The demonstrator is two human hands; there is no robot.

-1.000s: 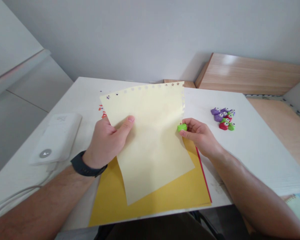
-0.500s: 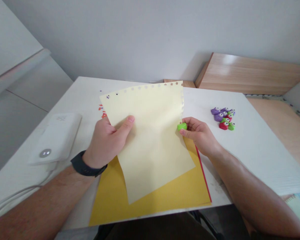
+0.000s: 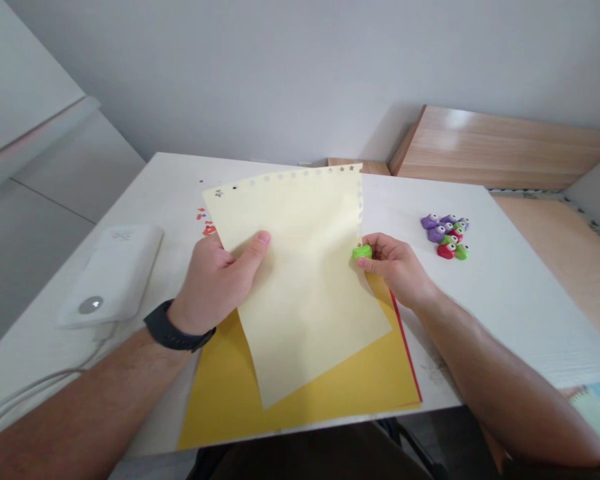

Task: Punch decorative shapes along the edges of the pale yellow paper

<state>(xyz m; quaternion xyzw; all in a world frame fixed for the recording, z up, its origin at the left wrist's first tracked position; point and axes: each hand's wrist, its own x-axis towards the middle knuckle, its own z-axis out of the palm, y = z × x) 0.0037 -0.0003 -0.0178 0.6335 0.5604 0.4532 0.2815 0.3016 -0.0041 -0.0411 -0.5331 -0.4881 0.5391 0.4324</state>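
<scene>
A pale yellow sheet of paper [image 3: 305, 300] is held tilted up over darker yellow paper [image 3: 220, 407], which has a red edge at its right. Small shaped holes run along the sheet's top edge and down the upper part of its right edge. My left hand [image 3: 225, 280] grips the sheet at its left side, thumb on the front, the other fingers hidden behind. Between the thumb and fingers of my right hand [image 3: 393, 267] is a small green craft punch [image 3: 363, 252], set on the sheet's right edge just below the last holes.
Several purple, red and green craft punches [image 3: 446, 233] are grouped on the white table [image 3: 500, 300] at the right. Red paper bits [image 3: 207, 229] lie behind my left hand. A white device [image 3: 113, 273] with a cable [image 3: 55, 377] sits at the left. A wooden panel [image 3: 505, 147] stands at the back right.
The sheet's upper right corner and right edge have shifted slightly left, along with my right hand and the green craft punch. Both hands keep their hold.
</scene>
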